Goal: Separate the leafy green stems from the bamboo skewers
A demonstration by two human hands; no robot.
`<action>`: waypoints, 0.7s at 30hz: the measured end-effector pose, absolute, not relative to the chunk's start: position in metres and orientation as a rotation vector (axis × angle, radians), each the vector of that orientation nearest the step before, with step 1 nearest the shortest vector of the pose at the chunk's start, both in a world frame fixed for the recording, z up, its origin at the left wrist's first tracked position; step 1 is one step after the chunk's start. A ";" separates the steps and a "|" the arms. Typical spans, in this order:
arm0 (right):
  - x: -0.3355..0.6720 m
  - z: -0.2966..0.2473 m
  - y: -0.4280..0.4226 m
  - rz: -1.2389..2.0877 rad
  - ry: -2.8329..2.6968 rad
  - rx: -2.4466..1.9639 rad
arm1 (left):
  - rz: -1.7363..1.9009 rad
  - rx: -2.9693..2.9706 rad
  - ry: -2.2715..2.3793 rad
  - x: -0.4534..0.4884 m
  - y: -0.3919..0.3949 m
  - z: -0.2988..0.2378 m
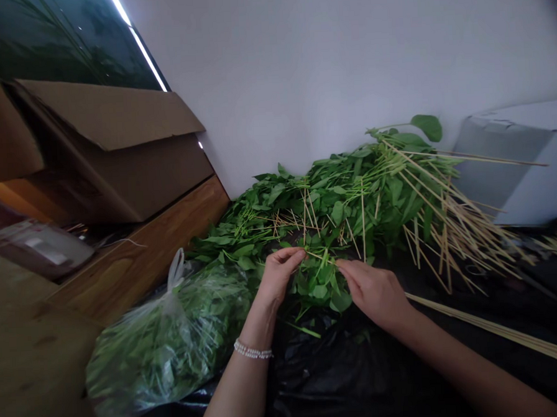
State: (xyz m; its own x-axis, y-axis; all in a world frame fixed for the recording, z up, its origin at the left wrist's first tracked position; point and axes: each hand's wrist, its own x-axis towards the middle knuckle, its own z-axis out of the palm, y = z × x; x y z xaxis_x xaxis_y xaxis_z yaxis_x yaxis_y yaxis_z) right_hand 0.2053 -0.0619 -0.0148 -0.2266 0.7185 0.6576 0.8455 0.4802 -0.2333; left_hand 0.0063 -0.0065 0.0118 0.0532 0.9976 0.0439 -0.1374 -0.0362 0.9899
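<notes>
Between my two hands lies a small bunch of leafy greens (320, 281), its cut stems pointing up toward the wall. A thin pale straw (314, 255) runs across the stems. My left hand (280, 272) pinches one end of it between thumb and forefinger, and a bracelet of white beads circles that wrist. On the other side my right hand (376, 290) closes its fingertips on the straw near the stems; its thumb is partly hidden. Whether the straw passes fully around the bunch I cannot tell.
Behind my hands, a long heap of tied greens (346, 167) rests against the wall, with loose straw ends (471, 236) jutting right. A clear bag of leaves (173, 338) sits left on black plastic (334, 380). Straws (494, 330) lie right. A cardboard box (131, 172) stands left, a white box (509, 159) right.
</notes>
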 end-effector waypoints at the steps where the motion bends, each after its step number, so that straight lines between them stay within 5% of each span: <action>1: 0.205 -0.015 -0.062 -0.220 -2.003 -1.296 | 1.267 1.192 1.066 0.006 -0.007 0.012; 21: 0.200 -0.014 -0.066 -0.188 -2.029 -1.338 | 1.152 1.317 1.089 0.023 -0.018 0.013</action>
State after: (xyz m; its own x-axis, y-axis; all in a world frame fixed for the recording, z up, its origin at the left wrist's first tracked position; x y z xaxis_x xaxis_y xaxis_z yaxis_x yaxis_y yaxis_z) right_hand 0.2005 -0.0656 -0.0142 -0.2312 0.7550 0.6136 0.8548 0.4588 -0.2425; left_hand 0.0228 -0.0178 0.0133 0.1302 0.9897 0.0590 0.0032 -0.0599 0.9982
